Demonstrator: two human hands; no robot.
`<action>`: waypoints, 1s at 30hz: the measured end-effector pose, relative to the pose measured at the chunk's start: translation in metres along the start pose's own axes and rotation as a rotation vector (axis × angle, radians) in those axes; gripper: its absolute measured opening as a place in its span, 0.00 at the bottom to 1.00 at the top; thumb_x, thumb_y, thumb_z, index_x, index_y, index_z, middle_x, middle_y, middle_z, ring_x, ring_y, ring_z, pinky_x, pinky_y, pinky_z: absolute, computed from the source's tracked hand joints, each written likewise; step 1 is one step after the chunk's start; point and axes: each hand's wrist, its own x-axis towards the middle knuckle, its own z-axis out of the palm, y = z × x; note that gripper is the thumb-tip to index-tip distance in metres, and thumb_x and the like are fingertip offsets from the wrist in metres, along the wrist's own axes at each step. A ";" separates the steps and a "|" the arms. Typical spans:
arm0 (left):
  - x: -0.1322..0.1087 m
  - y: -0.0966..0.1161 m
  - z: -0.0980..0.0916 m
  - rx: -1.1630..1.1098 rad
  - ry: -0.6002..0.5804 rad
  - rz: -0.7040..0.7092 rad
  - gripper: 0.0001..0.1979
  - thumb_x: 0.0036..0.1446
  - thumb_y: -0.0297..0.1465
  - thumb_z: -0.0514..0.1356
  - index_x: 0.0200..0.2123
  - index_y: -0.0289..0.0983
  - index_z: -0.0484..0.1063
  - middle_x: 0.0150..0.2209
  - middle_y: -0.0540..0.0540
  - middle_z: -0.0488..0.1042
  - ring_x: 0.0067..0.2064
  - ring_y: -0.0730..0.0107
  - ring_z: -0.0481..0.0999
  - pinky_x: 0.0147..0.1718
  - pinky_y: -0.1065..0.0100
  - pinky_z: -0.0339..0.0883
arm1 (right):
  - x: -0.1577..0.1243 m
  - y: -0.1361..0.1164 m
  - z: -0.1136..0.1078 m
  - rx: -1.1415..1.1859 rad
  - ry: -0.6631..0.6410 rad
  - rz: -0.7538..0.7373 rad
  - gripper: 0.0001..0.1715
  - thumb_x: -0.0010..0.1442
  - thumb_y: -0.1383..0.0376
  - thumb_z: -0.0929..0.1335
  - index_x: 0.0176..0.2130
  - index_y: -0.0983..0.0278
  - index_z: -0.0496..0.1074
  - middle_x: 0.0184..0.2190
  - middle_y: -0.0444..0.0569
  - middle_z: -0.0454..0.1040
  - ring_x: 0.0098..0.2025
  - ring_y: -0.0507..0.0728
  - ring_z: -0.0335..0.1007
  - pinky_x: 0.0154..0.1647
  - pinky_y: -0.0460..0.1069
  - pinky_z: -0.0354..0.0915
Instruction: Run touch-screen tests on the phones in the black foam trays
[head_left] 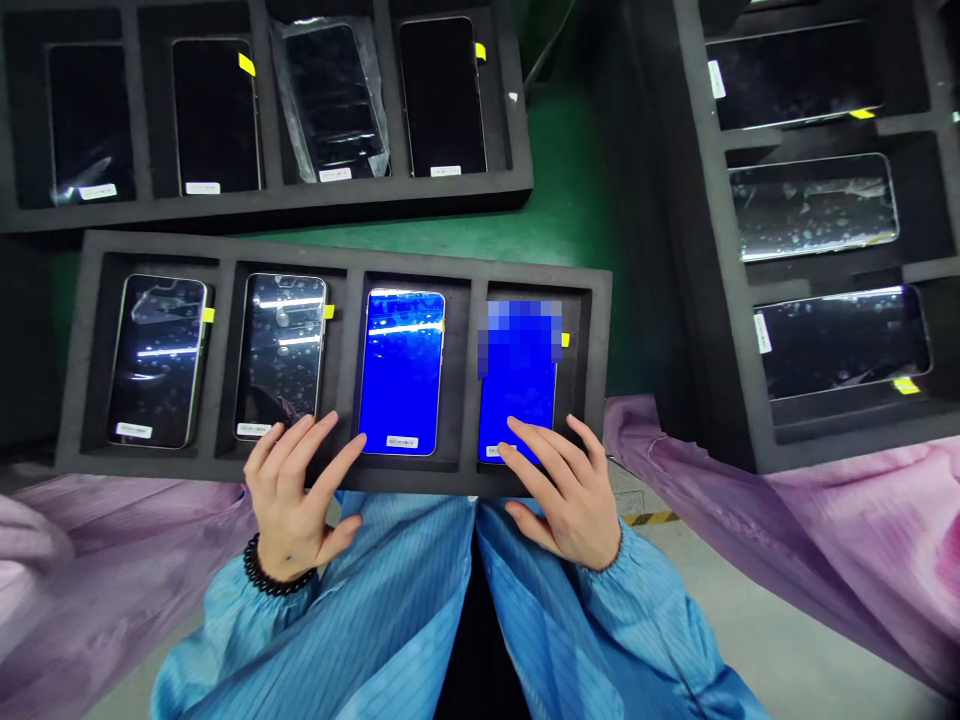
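Note:
A black foam tray (86,360) with four slots lies in front of me. Its two left slots hold dark phones (157,360) (281,355). The two right slots hold phones with lit blue screens (401,370) (517,385). My left hand (292,500) rests open on the tray's near rim between the second and third slots, fingers spread, holding nothing. My right hand (566,490) lies open with its fingertips on the bottom edge of the rightmost blue phone. Both arms wear blue sleeves, and a black bead bracelet (270,575) circles the left wrist.
A second foam tray (517,190) with four dark phones sits behind the first. A third tray (720,300) of phones stands at the right. Green mat (577,190) shows between them. Pink cloth (825,540) drapes at both sides near my arms.

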 end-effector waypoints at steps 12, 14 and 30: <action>-0.004 -0.002 0.000 -0.006 -0.039 -0.018 0.33 0.68 0.51 0.43 0.70 0.46 0.59 0.70 0.41 0.60 0.68 0.46 0.61 0.66 0.44 0.50 | 0.001 0.000 0.000 -0.012 -0.020 -0.014 0.24 0.74 0.57 0.55 0.56 0.62 0.73 0.55 0.56 0.79 0.54 0.61 0.73 0.66 0.63 0.55; -0.006 -0.002 -0.001 -0.003 -0.072 -0.035 0.33 0.68 0.52 0.42 0.69 0.48 0.61 0.68 0.40 0.62 0.66 0.45 0.62 0.67 0.43 0.48 | 0.001 0.000 -0.001 -0.021 -0.028 -0.017 0.25 0.74 0.57 0.55 0.56 0.62 0.73 0.56 0.56 0.78 0.54 0.61 0.73 0.67 0.63 0.54; 0.055 -0.006 -0.032 -0.173 -0.174 -0.165 0.29 0.70 0.44 0.39 0.73 0.52 0.50 0.71 0.47 0.58 0.71 0.41 0.57 0.68 0.40 0.51 | 0.013 0.027 -0.022 0.211 0.054 0.173 0.19 0.72 0.61 0.59 0.56 0.63 0.71 0.53 0.56 0.76 0.55 0.61 0.71 0.61 0.60 0.62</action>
